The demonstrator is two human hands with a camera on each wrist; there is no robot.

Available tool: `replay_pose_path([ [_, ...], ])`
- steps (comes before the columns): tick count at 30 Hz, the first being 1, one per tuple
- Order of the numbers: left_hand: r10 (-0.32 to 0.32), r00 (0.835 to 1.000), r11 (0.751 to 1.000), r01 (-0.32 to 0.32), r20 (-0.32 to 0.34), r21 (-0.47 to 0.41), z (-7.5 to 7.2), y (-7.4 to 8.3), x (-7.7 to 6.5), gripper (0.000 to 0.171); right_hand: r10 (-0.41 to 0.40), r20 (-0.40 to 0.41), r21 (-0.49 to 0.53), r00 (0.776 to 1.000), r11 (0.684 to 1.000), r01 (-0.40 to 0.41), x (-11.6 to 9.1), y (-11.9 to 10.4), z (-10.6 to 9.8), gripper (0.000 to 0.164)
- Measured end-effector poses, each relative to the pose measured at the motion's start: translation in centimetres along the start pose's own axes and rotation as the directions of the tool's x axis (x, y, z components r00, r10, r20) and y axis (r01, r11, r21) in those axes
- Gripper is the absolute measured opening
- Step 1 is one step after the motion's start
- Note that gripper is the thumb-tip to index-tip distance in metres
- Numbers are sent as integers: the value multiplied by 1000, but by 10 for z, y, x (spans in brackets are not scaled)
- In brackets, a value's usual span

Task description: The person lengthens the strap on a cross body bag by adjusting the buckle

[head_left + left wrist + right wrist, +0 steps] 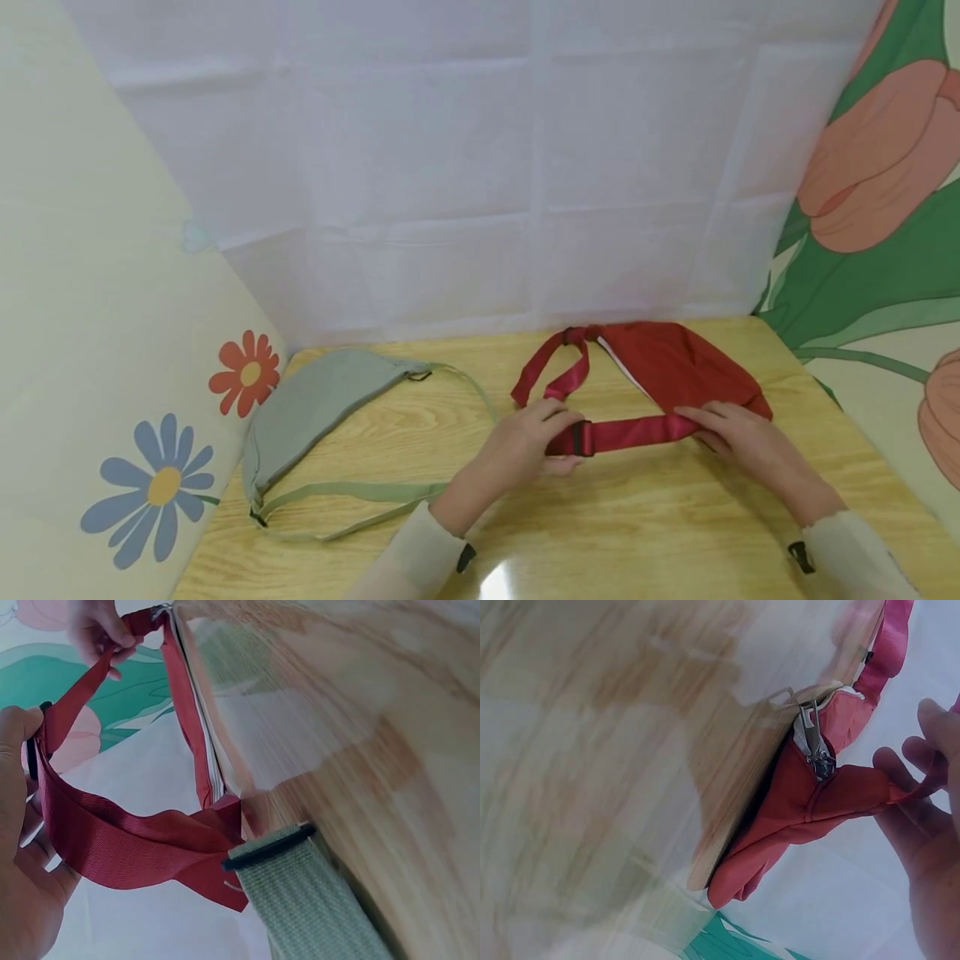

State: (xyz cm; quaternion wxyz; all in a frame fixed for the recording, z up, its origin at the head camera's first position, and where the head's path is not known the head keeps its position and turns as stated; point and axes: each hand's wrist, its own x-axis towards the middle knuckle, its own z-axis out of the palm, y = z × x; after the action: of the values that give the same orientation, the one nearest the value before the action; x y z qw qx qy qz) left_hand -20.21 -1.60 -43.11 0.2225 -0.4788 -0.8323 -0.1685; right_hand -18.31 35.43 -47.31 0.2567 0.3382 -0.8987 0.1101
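A red waist bag lies at the back right of the table, its strap looping toward the person. My left hand pinches the red strap at its black buckle, thumb on top in the left wrist view. Near the bag's right end, my right hand pinches the strap between thumb and fingers. Between the two hands the strap runs nearly straight. In the right wrist view, a metal zipper pull shows at the bag's end, beside a white zipper edge.
To the left lies a grey-green waist bag with a pale green strap looped in front, reaching under the left forearm. The wooden table meets a white cloth backdrop behind and flower-printed panels at both sides.
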Motion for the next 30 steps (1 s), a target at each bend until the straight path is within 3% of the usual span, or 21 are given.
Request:
replay_pose_path([
  [11, -31, 999, 1000, 31, 24, -1, -2, -3, -4, 50, -36, -4, -24, 999, 999, 36, -1, 7, -3, 60],
  [14, -27, 999, 1000, 26, 30, 7, -2, -3, -4, 50, -15, 15, -18, 1000, 1000, 16, -3, 7, -4, 57],
  [17, -16, 998, 1000, 16, 64, -4, -2, -1, -6, 52, 24, 47, -7, 999, 1000, -24, -5, 4, -5, 38],
  [20, 6, 992, 1000, -2, 126, -30, -2, 2, -9, 53, 66, 85, 6, 994, 998, -67, -8, 0, -7, 50],
  [24, 40, 971, 998, -27, 236, -59, -3, 6, -11, 53, 97, 135, 37, 986, 994, -102, -11, -3, -10, 54],
  [30, 44, 915, 996, -12, 402, -83, -3, 13, -10, 47, 137, 213, 105, 967, 981, -162, -12, -6, -15, 51],
])
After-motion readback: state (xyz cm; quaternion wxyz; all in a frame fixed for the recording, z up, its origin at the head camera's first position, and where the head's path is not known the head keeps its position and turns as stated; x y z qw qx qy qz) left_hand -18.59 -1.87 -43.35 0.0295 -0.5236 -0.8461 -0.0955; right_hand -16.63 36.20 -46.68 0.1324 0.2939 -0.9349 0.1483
